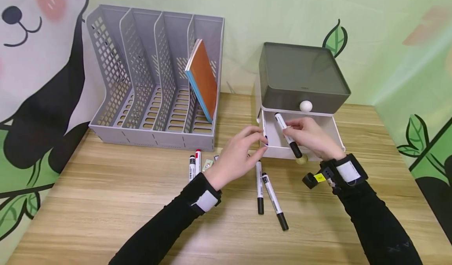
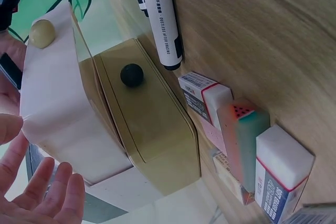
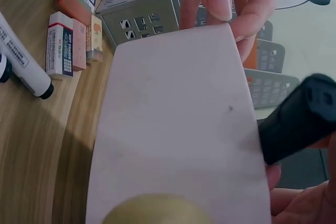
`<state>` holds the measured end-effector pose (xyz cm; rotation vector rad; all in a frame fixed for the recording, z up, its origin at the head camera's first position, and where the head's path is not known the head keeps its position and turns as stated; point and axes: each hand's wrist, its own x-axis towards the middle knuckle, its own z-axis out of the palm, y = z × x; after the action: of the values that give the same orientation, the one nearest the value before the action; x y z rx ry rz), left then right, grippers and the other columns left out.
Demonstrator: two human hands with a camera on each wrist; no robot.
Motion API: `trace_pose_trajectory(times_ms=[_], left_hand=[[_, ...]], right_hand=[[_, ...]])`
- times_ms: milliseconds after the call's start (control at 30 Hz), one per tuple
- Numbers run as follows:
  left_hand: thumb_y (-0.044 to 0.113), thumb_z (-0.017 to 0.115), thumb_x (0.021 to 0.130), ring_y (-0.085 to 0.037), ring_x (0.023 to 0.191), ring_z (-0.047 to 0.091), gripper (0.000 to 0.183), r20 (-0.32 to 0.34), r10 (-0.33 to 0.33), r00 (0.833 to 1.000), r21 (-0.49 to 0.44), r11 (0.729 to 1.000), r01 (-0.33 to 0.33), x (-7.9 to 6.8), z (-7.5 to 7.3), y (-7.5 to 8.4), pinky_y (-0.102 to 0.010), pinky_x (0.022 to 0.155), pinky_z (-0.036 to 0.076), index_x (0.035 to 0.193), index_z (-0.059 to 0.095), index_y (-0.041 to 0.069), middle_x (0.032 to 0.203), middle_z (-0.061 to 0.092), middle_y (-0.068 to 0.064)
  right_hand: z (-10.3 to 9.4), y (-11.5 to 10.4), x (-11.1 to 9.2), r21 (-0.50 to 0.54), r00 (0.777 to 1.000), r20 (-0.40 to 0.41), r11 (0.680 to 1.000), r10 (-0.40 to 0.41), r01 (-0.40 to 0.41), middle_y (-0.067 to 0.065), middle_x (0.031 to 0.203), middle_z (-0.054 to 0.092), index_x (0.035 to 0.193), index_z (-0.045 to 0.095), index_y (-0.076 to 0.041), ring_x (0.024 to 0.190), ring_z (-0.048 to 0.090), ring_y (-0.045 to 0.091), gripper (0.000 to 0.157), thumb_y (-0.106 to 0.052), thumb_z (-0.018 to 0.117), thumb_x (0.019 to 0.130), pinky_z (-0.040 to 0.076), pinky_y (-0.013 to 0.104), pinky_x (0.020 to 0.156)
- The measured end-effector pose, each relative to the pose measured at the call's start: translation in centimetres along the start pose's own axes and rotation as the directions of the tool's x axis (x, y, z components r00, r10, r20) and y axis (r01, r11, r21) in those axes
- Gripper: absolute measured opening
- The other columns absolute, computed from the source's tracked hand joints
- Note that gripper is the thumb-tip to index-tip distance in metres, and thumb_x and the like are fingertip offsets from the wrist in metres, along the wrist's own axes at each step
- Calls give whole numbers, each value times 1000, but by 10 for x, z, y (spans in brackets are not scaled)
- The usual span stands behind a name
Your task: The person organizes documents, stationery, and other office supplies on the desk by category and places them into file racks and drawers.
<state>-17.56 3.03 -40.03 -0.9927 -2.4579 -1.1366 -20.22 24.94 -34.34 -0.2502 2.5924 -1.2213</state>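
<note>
In the head view my right hand [image 1: 305, 135] pinches a white marker [image 1: 284, 127] with a black cap, slanted over the pulled-out white drawer [image 1: 300, 152]. The marker's dark end [image 3: 299, 119] rises past the drawer front in the right wrist view. My left hand [image 1: 236, 155] is at the drawer's left front corner, fingers spread and fairly straight, touching its edge. Near those fingertips shows a small dark blue patch [image 1: 266, 140], mostly hidden. In the left wrist view, the left fingers [image 2: 50, 184] are loosely extended beside the drawer.
Two black-capped markers [image 1: 260, 190] lie before the drawer unit. Further left are a red-capped marker [image 1: 198, 159], a black-capped one [image 1: 192, 167] and several erasers [image 2: 244, 145]. A grey file rack [image 1: 155, 135] holds orange-covered books [image 1: 204, 80]. Above the drawer sits a closed dark drawer [image 1: 300, 96].
</note>
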Motion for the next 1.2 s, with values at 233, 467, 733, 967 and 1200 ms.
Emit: trace_pose_trajectory(times_ms=[233,467,733,967,1200], left_hand=[[20,62,91,-18,108,58,15,-2,0,1000,3,1000,0,1,1,-1,-32,90,50,104,66,14,125,56,-9],[19,63,90,-17,106,58,14,0,-2,1000,7,1000,2,0,2,-1,-31,88,50,103,66,14,124,56,-8],[19,64,90,-17,106,58,14,1,-8,1000,15,1000,8,0,1,0,-31,87,51,103,66,14,124,56,-8],[19,64,89,-16,105,58,15,-9,0,1000,24,1000,1,-1,1,1,-31,86,51,103,66,13,122,57,-7],[19,64,89,-16,104,57,16,-6,4,1000,25,1000,-4,-2,1,0,-31,84,51,104,65,13,122,57,-7]], right_hand=[[-1,-1,11,42,999,37,999,24,-25,8,78,46,121,56,7,58,40,11,35,-9,49,91,34,22,52],[3,1,22,116,997,46,991,60,-65,3,72,36,109,53,11,58,37,10,26,-6,46,91,33,21,53],[12,4,32,145,998,44,988,46,-52,6,77,41,106,49,13,60,42,10,22,-1,45,90,37,19,51],[15,2,34,181,996,72,981,54,-67,23,107,48,123,42,16,81,51,21,35,1,44,91,48,20,66],[17,1,33,156,997,56,986,47,-55,26,115,49,128,41,17,92,53,26,39,0,42,92,51,22,71]])
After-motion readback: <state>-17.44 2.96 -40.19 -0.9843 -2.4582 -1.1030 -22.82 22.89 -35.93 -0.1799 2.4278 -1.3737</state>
